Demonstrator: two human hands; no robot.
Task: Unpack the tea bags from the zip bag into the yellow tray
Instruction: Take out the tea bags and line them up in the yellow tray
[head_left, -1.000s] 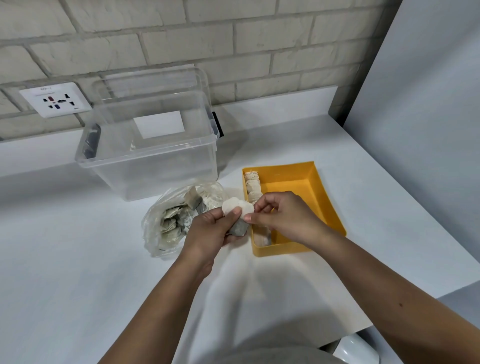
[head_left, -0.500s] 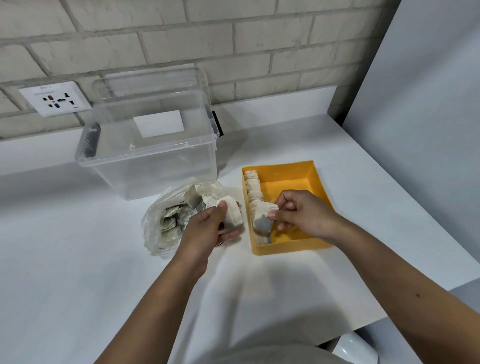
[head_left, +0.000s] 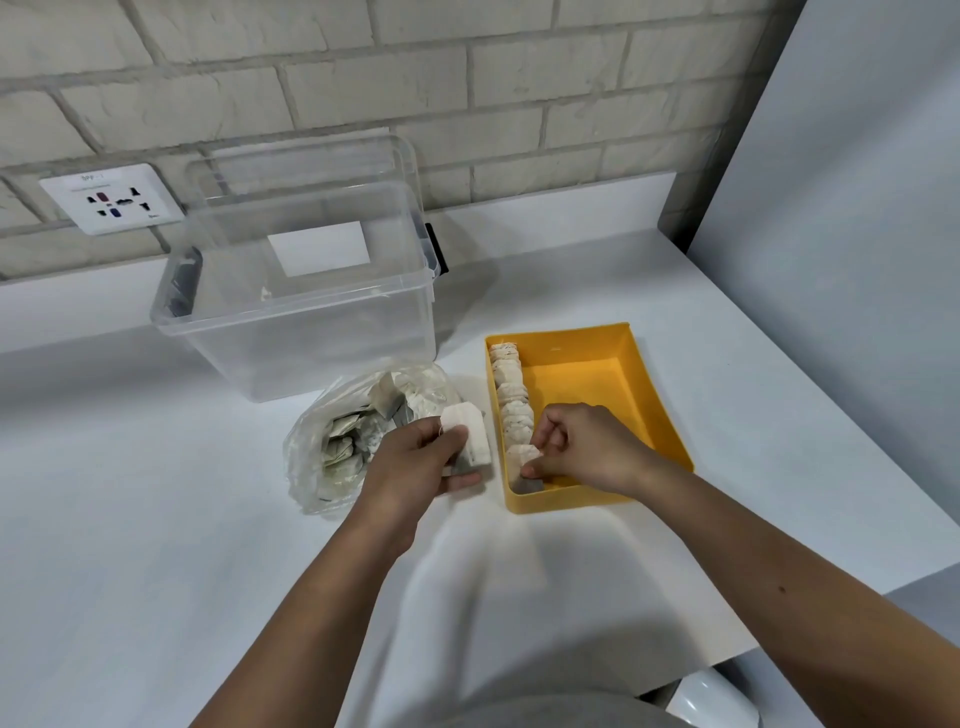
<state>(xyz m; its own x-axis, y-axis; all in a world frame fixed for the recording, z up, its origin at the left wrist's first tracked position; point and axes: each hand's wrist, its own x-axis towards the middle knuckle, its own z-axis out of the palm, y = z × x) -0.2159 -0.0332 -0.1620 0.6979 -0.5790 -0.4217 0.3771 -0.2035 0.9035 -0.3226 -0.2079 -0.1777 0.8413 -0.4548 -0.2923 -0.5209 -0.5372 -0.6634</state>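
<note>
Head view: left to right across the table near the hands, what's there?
Zip bag, left hand holding tea bags, row of tea bags, right hand pinching a tea bag, yellow tray right wall.

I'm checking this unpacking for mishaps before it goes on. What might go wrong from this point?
1. The left hand grips a loose stack of tea bags outside the yellow tray; one may slip out and land on the table.
2. The right hand pinches a tea bag at the near end of the row lined along the tray's left wall; a nudge might knock its neighbours out of line.
</note>
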